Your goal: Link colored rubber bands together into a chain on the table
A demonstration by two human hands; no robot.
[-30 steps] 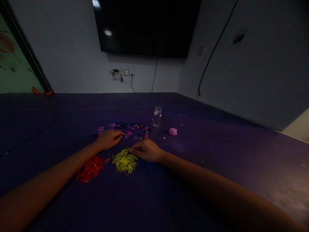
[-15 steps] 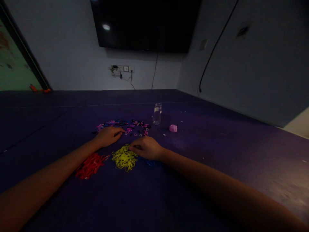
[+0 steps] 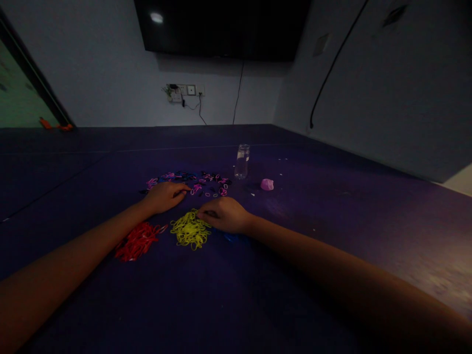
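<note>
My left hand (image 3: 164, 196) rests palm down with its fingers stretched toward loose pink, blue and black rubber bands (image 3: 199, 187), fingertips beside a pink one. My right hand (image 3: 226, 215) is closed in a pinch, its fingertips at the upper right edge of a pile of yellow rubber bands (image 3: 190, 230). Whatever lies between those fingertips is too small to make out. A heap of red rubber bands (image 3: 138, 241) lies beside my left forearm. Partly under my right hand are dark blue bands (image 3: 230, 237).
An open clear jar (image 3: 242, 162) stands upright beyond my right hand, with a crumpled pink lump (image 3: 267, 184) to its right. Small white scraps (image 3: 252, 194) dot the purple surface (image 3: 221, 305). A dark screen (image 3: 221, 29) hangs on the far wall above several sockets (image 3: 191, 90).
The whole view has tilted slightly down, so everything sits higher in the picture. Both hands stay at nearly the same places beside the bands; the piles look unchanged.
</note>
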